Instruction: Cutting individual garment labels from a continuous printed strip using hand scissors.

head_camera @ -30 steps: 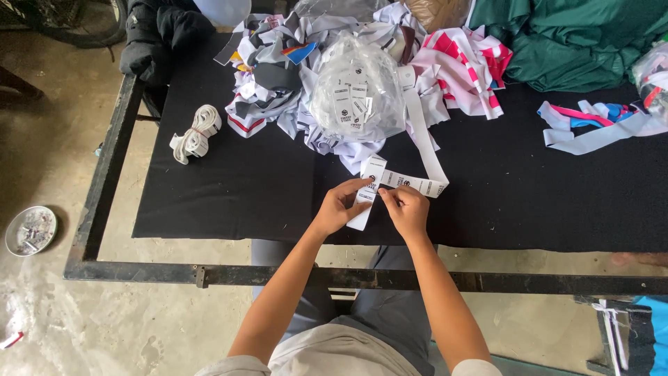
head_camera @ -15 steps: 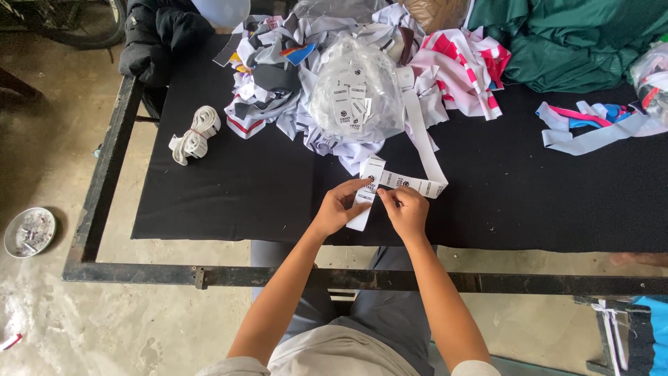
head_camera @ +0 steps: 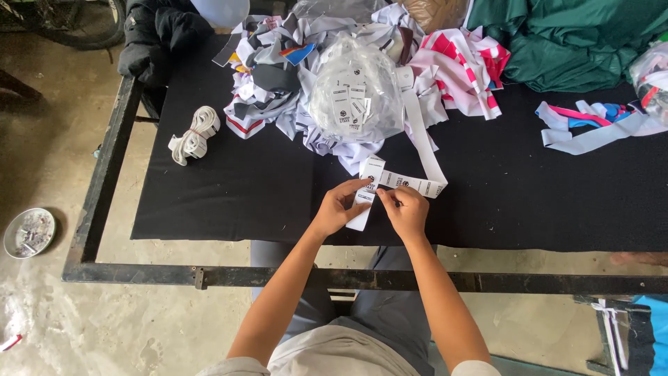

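Label strip (head_camera: 371, 189) is pinched over the black table (head_camera: 209, 202) edge by left hand (head_camera: 339, 209) and right hand (head_camera: 405, 211), fingertips closed on it. Judged light, limp, non-fragile; best gripped at edges.

Label strip (head_camera: 379, 182) on table (head_camera: 209, 202), bag (head_camera: 355, 97) behind, roll (head_camera: 195, 134) far left.

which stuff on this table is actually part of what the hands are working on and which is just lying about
In hand:
- left hand and right hand, both pinching the white label strip
- clear bag of labels, just behind the strip

Lying about:
- rolled white band
- pile of cloth scraps
- green cloth
- metal dish on the floor
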